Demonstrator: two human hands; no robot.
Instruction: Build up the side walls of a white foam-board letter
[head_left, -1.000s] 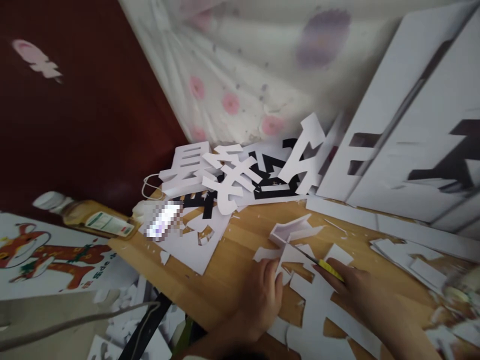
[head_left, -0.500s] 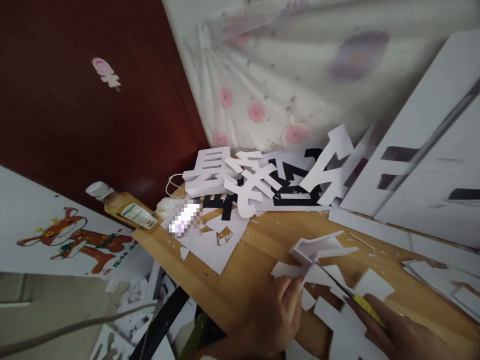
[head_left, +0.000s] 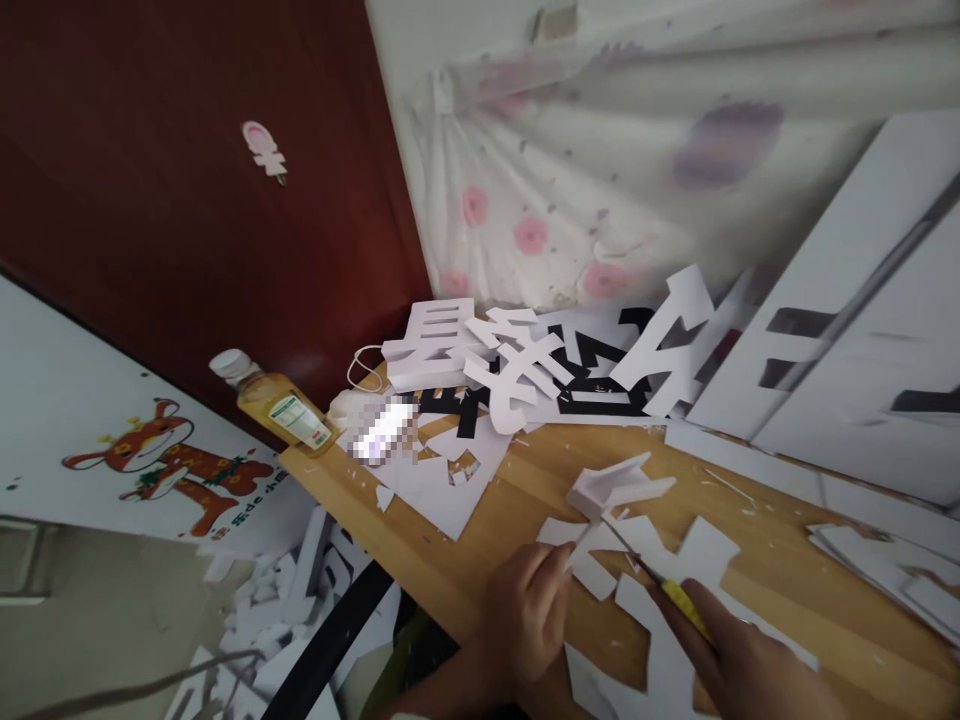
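Since the earlier frame the view swung left and both hands sit lower. Left hand (head_left: 525, 620) presses the white sheet (head_left: 660, 560) on the counter (head_left: 495, 510), fingers together, pinning a flap. Right hand (head_left: 742, 665) has fingers clamped on a yellow knife (head_left: 679, 595); its long axis runs diagonally, blade pointing up-left toward the folded scrap (head_left: 615, 480). Risk: blade tip is near the left fingertips, so a slip could nick them or tear the sheet.

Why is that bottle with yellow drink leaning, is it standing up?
Tipped, not upright: the bottle leans slantwise at the table edge, white cap on.
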